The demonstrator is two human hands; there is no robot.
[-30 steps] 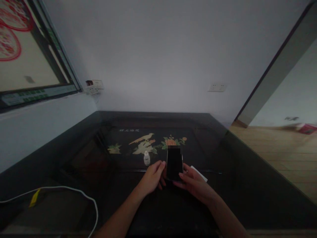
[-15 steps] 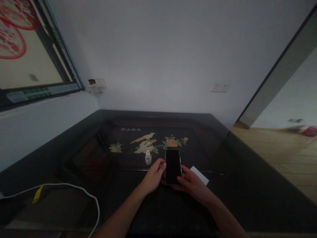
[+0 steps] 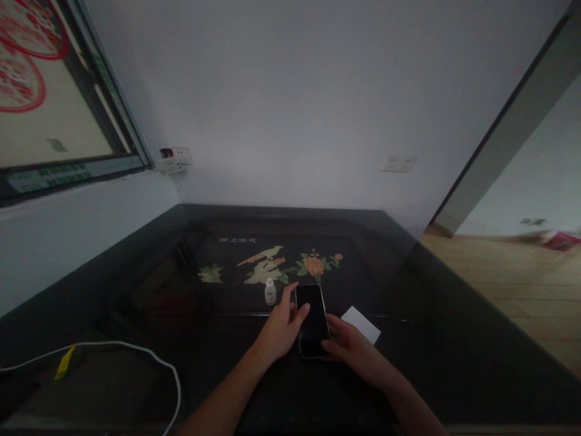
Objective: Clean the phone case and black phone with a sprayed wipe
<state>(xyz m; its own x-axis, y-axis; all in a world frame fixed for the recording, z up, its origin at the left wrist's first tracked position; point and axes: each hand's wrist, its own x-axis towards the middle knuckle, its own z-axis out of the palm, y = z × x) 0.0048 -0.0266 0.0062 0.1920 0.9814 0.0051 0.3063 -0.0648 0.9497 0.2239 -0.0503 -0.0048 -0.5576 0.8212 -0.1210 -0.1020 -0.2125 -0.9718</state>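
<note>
A black smartphone (image 3: 313, 339) with a dark screen is held between my two hands above the table, its top tipped slightly left. My left hand (image 3: 282, 326) grips its left side, the thumb lying over the screen and the index finger at the upper left corner. On the lower right edge, my right hand (image 3: 350, 345) closes around the phone with its thumb at the screen's border; its other fingers are partly hidden behind. Just beyond my left hand stands a small clear bottle (image 3: 270, 293) with a white cap. A white paper (image 3: 363, 325) lies beside my right hand, partly covered by it.
The dark glossy table (image 3: 454, 363) bears a bird-and-flower picture (image 3: 313, 264). A white cable (image 3: 154, 354) with a yellow tag (image 3: 65, 363) curves across the left front. Behind are a wall with sockets (image 3: 399, 164) and a window (image 3: 54, 109) at left.
The phone has come lower and nearer me and now tips left at the top. My left thumb has moved from its edge onto the screen. The view has shifted slightly.
</note>
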